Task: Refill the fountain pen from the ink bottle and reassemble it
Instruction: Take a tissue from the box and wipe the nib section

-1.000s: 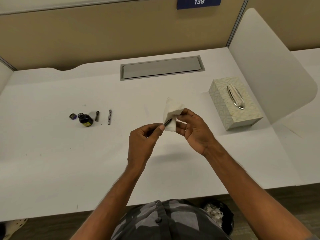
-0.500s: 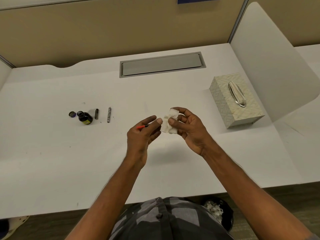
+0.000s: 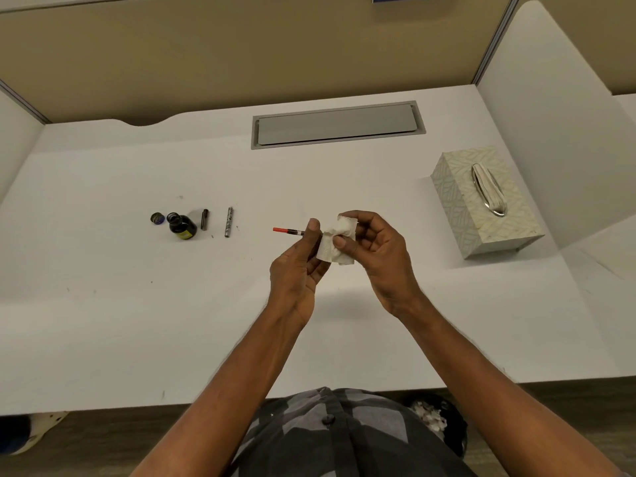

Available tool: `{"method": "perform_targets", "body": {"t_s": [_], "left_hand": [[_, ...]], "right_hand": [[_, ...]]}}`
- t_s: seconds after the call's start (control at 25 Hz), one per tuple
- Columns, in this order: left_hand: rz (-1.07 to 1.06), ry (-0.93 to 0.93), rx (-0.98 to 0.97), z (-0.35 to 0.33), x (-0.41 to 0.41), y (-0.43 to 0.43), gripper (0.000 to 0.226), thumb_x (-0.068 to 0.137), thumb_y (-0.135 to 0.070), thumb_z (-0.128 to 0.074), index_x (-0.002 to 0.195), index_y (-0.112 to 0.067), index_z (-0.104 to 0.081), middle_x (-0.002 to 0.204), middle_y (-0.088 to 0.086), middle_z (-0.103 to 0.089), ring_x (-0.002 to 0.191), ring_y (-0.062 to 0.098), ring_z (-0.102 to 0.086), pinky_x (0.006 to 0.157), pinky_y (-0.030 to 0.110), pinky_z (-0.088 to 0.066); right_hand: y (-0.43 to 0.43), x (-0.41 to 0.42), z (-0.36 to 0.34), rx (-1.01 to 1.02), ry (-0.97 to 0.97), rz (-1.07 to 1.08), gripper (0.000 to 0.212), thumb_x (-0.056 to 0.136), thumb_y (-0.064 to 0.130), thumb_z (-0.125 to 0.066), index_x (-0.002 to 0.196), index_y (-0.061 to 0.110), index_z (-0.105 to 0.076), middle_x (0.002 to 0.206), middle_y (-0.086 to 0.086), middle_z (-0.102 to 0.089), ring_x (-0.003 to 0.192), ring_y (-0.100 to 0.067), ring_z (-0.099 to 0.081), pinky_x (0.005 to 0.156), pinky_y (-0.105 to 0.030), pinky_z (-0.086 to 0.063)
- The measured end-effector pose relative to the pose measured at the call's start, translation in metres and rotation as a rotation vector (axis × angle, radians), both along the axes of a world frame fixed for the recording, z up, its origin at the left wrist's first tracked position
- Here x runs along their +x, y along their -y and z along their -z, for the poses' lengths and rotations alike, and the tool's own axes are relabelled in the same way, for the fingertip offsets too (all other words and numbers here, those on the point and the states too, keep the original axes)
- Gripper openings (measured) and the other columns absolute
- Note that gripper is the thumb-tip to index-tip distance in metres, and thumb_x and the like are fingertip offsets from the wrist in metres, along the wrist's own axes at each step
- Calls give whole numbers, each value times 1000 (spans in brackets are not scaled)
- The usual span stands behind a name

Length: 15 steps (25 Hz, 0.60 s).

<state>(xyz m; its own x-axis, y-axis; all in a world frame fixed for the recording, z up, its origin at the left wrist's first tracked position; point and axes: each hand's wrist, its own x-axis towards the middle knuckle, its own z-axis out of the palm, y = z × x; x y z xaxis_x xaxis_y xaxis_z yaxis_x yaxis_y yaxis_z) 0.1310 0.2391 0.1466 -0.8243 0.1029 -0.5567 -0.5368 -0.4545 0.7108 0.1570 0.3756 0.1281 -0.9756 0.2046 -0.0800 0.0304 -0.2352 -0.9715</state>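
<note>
The pen's converter section (image 3: pixel 289 231), red-tipped, looked light, stiff and probably ink-slick, best gripped at its dry middle. The left hand (image 3: pixel 297 270) pinched it there between thumb and fingers, red end jutting left of them. The right hand (image 3: pixel 382 256) pinched a folded tissue (image 3: pixel 335 241) around its other end, just right of the left thumb, above the worktop (image 3: pixel 137 321).

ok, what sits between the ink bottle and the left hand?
Head view: past the ink bottle a short black pen part, then a silvery pen part, then bare desk to the left hand.
</note>
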Motion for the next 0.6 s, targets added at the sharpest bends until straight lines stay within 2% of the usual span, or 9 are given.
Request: {"method": "perform_targets", "body": {"t_s": [0.2, 0.28, 0.44, 0.6], "left_hand": [[3, -243, -125, 6, -1, 2, 12, 92, -15, -71, 102, -11, -76, 101, 5, -79, 106, 23, -73, 91, 32, -58], [15, -277, -186, 7, -1, 5, 13, 92, -18, -72, 101, -11, -77, 101, 8, -79, 105, 24, -73, 90, 34, -59], [-1, -229, -192, 10, -1, 7, 17, 91, -23, -73, 95, -8, -78, 96, 12, -78, 96, 24, -74, 84, 30, -59], [-138, -132, -141, 7, -4, 14, 12, 87, -22, -78, 89, -11, -77, 81, 1, -75, 83, 17, -73, 80, 27, -58]], "right_hand": [[5, -3, 3, -394, 161, 91, 27, 95, -2, -65, 117, 13, -65, 103, -4, -78, 92, -20, -77, 72, -31, -63], [6, -2, 4, -375, 153, 97, 26, 95, -2, -66, 116, 14, -65, 99, -2, -78, 90, -19, -77, 71, -31, -62], [8, -2, 5, -133, 75, 80, 27, 94, 0, -70, 115, 16, -65, 99, 0, -77, 94, -17, -75, 71, -32, -60], [1, -6, 7, -285, 132, 191, 22, 98, 0, -64, 113, 16, -66, 106, 1, -76, 96, -13, -73, 76, -29, -59]]}}
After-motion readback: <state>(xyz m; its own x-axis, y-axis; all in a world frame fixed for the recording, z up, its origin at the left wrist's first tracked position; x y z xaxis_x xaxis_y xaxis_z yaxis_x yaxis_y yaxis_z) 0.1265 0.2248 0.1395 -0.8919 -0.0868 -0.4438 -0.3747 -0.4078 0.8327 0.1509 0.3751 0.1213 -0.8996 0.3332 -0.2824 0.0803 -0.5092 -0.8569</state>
